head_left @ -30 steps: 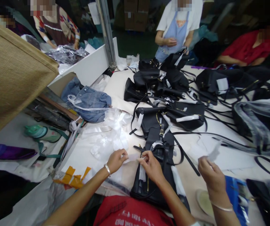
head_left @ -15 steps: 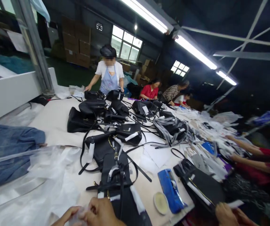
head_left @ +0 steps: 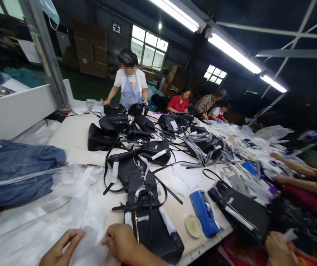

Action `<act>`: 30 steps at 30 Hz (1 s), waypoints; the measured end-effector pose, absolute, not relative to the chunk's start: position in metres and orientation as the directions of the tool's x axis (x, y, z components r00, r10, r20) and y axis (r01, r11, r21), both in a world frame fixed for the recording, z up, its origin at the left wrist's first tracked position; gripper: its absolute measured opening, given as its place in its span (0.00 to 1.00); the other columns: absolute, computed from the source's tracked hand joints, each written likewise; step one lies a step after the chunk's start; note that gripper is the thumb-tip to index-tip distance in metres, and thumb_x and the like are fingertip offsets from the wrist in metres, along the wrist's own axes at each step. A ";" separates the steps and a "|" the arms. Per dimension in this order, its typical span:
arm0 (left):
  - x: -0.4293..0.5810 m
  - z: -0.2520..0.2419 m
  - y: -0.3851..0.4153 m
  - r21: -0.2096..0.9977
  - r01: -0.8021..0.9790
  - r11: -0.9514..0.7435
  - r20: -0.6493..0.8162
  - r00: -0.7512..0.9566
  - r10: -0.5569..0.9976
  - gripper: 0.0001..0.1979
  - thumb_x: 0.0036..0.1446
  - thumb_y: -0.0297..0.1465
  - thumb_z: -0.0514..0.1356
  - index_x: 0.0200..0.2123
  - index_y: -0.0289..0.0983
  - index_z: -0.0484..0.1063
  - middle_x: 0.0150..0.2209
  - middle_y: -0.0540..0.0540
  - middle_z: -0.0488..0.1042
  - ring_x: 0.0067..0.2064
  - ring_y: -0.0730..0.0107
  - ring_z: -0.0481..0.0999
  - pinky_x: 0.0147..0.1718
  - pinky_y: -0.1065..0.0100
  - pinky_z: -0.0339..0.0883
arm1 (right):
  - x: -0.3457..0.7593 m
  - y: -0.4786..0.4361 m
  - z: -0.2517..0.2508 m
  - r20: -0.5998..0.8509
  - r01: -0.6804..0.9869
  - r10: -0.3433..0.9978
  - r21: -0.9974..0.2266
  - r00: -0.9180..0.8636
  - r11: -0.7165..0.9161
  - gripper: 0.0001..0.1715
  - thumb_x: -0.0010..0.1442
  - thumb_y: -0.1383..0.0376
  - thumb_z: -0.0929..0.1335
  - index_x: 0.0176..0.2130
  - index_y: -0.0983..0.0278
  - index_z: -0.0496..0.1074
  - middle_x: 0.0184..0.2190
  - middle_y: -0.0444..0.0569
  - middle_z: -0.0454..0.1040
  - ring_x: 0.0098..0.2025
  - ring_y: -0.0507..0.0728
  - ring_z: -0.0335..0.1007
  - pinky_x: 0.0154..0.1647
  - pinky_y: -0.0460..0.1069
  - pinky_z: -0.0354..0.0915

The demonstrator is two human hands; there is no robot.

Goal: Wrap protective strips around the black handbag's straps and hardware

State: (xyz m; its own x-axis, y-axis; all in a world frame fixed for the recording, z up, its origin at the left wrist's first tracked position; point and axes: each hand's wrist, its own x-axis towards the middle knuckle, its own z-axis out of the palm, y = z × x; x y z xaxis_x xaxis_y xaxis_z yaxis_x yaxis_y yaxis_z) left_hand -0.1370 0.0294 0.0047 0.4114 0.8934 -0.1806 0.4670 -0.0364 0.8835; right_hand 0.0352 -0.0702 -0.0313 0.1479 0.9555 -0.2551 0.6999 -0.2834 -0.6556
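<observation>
At the bottom of the head view, my left hand (head_left: pixel 64 246) pinches a thin, see-through white wrapping sheet (head_left: pixel 89 242) between thumb and fingers. My right hand (head_left: pixel 123 242) is closed at the sheet's other side, its fingertips pressed together on the edge. The sheet hangs loosely between both hands. Just beyond my right hand lies a black bag (head_left: pixel 158 231) with gold zips, black straps and white wrapping on parts of it. Under and left of my left hand spreads a heap of white wrapping sheets (head_left: pixel 50 218).
Several black bags (head_left: pixel 125 168) cover the table's middle. A blue tape dispenser (head_left: pixel 204 214) and a round dish (head_left: pixel 193 226) stand near the front edge. Blue denim cloth (head_left: pixel 22 170) lies left. At lower right, another person's hand (head_left: pixel 280 247) is at a black bag (head_left: pixel 241 210). Co-workers stand around.
My hands have moved apart, the left one leftward, drawing the wrapping sheet out between them. The view has shifted slightly, so the table's things appear a little farther right.
</observation>
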 end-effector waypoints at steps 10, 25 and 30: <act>-0.104 0.034 0.008 0.894 0.445 -0.050 -0.182 0.464 0.867 0.14 0.58 0.39 0.53 0.26 0.37 0.70 0.27 0.50 0.73 0.33 0.69 0.72 0.37 0.69 0.62 | 0.070 -0.059 0.002 -0.224 0.279 0.961 -0.924 0.160 -0.261 0.22 0.63 0.56 0.58 0.52 0.62 0.66 0.38 0.49 0.75 0.36 0.54 0.72 0.38 0.49 0.66; -0.099 -0.002 -0.003 0.909 0.393 0.137 -0.390 0.689 0.611 0.10 0.51 0.33 0.61 0.36 0.36 0.71 0.35 0.49 0.75 0.39 0.67 0.71 0.40 0.69 0.61 | 0.062 -0.083 0.000 -0.265 0.485 0.947 -0.813 0.182 -0.321 0.17 0.61 0.55 0.61 0.27 0.62 0.66 0.20 0.42 0.68 0.23 0.51 0.63 0.25 0.44 0.51; -0.095 -0.012 0.000 0.885 0.338 0.321 -0.465 0.678 0.569 0.09 0.54 0.35 0.58 0.32 0.35 0.70 0.27 0.50 0.74 0.31 0.70 0.72 0.36 0.69 0.62 | 0.064 -0.066 -0.012 -0.295 0.595 0.947 -0.740 0.129 -0.312 0.17 0.62 0.56 0.61 0.26 0.62 0.66 0.20 0.42 0.68 0.23 0.51 0.62 0.25 0.45 0.48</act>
